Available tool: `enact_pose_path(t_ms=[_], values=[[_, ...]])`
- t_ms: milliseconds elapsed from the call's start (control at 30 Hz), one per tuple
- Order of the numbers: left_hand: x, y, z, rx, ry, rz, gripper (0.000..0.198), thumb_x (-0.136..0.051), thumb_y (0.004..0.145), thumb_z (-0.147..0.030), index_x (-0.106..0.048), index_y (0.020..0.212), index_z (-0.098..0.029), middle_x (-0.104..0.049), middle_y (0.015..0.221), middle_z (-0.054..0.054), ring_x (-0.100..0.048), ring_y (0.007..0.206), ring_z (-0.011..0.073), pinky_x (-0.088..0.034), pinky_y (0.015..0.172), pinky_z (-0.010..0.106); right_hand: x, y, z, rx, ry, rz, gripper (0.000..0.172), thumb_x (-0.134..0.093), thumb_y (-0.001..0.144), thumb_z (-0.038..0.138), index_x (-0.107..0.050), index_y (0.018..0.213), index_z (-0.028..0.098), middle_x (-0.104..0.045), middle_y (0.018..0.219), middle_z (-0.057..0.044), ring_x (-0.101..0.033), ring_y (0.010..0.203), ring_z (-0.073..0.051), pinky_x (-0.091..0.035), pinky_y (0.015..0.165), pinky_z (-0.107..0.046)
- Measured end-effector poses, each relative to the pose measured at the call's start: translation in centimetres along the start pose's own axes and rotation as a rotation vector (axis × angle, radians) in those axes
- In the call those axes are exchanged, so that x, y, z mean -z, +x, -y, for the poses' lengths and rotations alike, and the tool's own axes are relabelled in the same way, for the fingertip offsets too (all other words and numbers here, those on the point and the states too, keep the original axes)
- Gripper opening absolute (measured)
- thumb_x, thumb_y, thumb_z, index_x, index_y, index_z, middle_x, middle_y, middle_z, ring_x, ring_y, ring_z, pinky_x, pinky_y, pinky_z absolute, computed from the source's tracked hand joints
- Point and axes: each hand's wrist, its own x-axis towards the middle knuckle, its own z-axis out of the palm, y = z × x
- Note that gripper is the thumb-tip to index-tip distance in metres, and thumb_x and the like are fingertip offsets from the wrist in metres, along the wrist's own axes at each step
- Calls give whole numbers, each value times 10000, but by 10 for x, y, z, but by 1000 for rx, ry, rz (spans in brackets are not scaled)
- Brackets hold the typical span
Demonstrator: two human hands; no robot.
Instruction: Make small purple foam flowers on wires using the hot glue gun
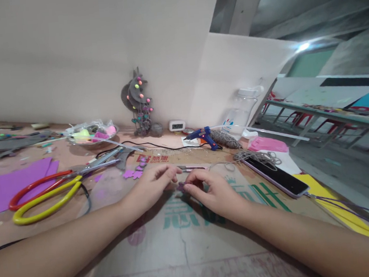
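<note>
My right hand [212, 192] pinches a small dark purple piece [181, 186] between thumb and fingertips, above the printed cardboard sheet [189, 251]. The exact shape of this piece is too small and blurred to tell. Close beside it on the left, my left hand [158, 184] is closed, thumb against the curled fingers. Whatever the left fingers may hold is too small to make out. Just beyond both hands lies a slim cutter-like tool [192, 168]. Several purple cut-outs [137, 169] rest past the left hand.
Red-and-yellow-handled scissors [46, 195] and purple sheets [19, 182] lie left. Behind are a bowl [93, 140], a grey moon ornament [138, 103], a small clock [177, 125] and a blue glue gun [204, 136]. Right are grey yarn [225, 139], a phone [276, 175] and a bottle [240, 111].
</note>
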Motion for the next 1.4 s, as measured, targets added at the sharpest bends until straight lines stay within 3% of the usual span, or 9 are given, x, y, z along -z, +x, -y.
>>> enact_pose_path(t_ms=[100,233,333,533,667,800,900,1200,1400], values=[[0,0,2,-4,-17,6,340,-457,852,-436,-631,899,-148,-592,716,12,-519,623,118,-396,569,221,2,1,1,-44,53,-49,154,-518,844,288,-583,753,183,-615,704,-8,-552,661,-135,-424,633,-248],[-2,-4,-3,28,127,102,181,-576,782,-336,-619,818,-163,-614,758,4,-542,687,131,-399,627,225,2,2,2,-76,125,-113,151,-525,843,305,-591,771,189,-625,712,-3,-561,661,-133,-435,624,-240],[-3,-6,-6,13,175,78,153,-551,786,-308,-602,759,-167,-599,719,-4,-535,678,134,-389,619,223,5,3,3,-73,145,-80,156,-518,846,320,-594,807,190,-623,718,-1,-562,657,-132,-442,615,-239],[-4,-5,-4,-10,185,46,157,-543,787,-304,-592,730,-167,-587,691,-11,-513,630,120,-377,586,214,27,20,-17,-3,-113,-191,187,-463,876,261,-626,879,170,-648,827,-49,-580,777,-170,-447,720,-299],[-3,-4,-3,-34,178,68,151,-536,798,-295,-613,763,-170,-611,718,-4,-531,654,125,-389,604,215,26,29,-42,159,-307,-71,258,-552,850,291,-640,1048,151,-642,1024,-107,-559,977,-218,-425,866,-355],[-3,-6,-5,-46,212,60,151,-541,806,-291,-615,760,-167,-621,727,1,-546,671,131,-404,622,223,17,30,-49,274,-510,98,243,-490,886,243,-672,1018,148,-626,895,-104,-562,825,-186,-440,755,-309],[-4,-8,-6,-60,242,53,144,-551,806,-283,-624,764,-166,-636,753,10,-566,695,139,-416,639,229,18,30,-46,277,-578,104,243,-451,880,174,-682,935,122,-621,819,-106,-551,758,-178,-424,703,-292],[-4,-8,-6,-11,198,32,146,-558,805,-289,-635,777,-168,-659,759,18,-591,678,139,-433,616,229,56,37,-40,-10,-77,-416,216,-366,904,266,-551,961,171,-549,716,-6,-493,639,-135,-384,628,-248],[-3,-6,-6,-10,203,-3,124,-567,799,-271,-626,770,-166,-654,754,15,-590,699,142,-440,650,242,51,26,-34,-5,34,-315,314,-346,930,359,-557,1074,177,-613,1002,-75,-553,955,-204,-404,840,-315]])
